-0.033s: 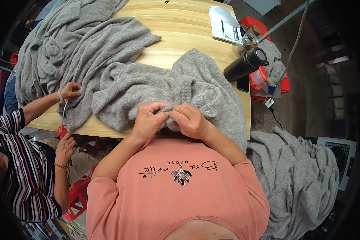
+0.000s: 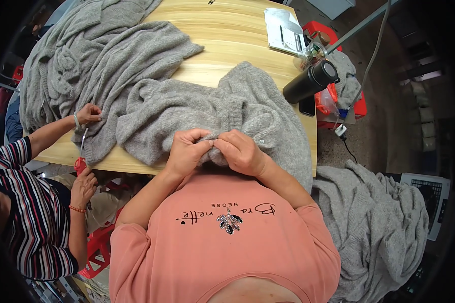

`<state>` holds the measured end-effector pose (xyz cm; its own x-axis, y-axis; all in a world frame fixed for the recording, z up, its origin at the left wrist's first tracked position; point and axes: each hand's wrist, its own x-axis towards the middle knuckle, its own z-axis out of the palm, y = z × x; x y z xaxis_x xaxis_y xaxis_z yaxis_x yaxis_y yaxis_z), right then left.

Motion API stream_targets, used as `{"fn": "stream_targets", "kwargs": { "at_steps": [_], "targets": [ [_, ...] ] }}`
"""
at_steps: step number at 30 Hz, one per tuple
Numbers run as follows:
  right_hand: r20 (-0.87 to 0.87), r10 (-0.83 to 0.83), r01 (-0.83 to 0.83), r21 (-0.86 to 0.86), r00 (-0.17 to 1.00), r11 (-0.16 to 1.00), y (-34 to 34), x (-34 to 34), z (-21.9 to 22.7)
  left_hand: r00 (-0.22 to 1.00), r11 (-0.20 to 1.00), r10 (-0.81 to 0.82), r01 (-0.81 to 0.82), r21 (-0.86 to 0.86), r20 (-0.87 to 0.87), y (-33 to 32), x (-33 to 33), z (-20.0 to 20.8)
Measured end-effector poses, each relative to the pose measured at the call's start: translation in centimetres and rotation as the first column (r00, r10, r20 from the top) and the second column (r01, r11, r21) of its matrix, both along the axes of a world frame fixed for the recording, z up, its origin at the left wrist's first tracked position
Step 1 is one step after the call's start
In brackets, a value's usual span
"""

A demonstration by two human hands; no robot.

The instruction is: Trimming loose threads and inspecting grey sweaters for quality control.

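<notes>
A soft grey knitted sweater (image 2: pixel 172 111) lies bunched at the front edge of the table, with a ribbed band (image 2: pixel 235 117) showing among its folds. My left hand (image 2: pixel 189 151) pinches a bit of its knit between thumb and bent fingers. Close beside it, almost fingertip to fingertip, my right hand (image 2: pixel 240 153) is closed on the same edge. Whatever small detail lies between the fingertips is hidden. Next to my right wrist, a tiny pale speck shows on the wool.
More grey knitwear (image 2: pixel 91 55) is heaped at the far left, and another pile (image 2: pixel 374 232) sits at right. A co-worker's hand (image 2: pixel 90 114) touches fabric; their other holds a red-handled tool (image 2: pixel 80 164). A black flask (image 2: pixel 311 82), phone (image 2: pixel 307 106) and notebook (image 2: pixel 283 30) line the right edge.
My hands and the sweater look practically unmoved. At left, the thin metal end of the co-worker's red-handled tool has shifted slightly.
</notes>
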<state>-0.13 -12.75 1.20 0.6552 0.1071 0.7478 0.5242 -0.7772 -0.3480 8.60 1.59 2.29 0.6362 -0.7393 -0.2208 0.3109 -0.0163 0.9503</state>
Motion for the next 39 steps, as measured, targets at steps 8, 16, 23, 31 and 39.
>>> {"fn": "stream_targets", "kwargs": {
  "at_steps": [8, 16, 23, 31, 39],
  "targets": [
    [0.030, -0.066, 0.069, -0.081, 0.997, 0.994, -0.2, -0.4, 0.0, 0.966, 1.000, -0.020, 0.018, -0.010, -0.257, 0.1, 0.3, -0.2],
    [0.056, -0.057, 0.062, -0.086, 0.997, 0.994, 0.4, 0.0, -0.9, 0.975, 0.997, -0.047, 0.031, -0.075, -0.215, 0.4, 0.1, -0.8],
    [-0.101, -0.064, 0.075, 0.105, 0.993, 0.992, 0.6, -0.2, -1.0, 0.917, 0.992, -0.051, 0.001, -0.125, -0.395, 0.5, -0.1, -0.9],
    [-0.523, 0.350, 0.001, 0.557, 0.777, 0.831, -1.3, 0.0, 0.0, 0.998, 0.998, -0.055, 0.054, 0.031, 0.041, 1.3, -0.6, -1.8],
    [-0.543, 0.184, 0.070, 0.412, 0.819, 0.908, -0.1, -0.4, -0.1, 0.829, 0.995, 0.066, -0.097, 0.026, 0.555, 1.1, -1.1, -0.8]
  ]
}}
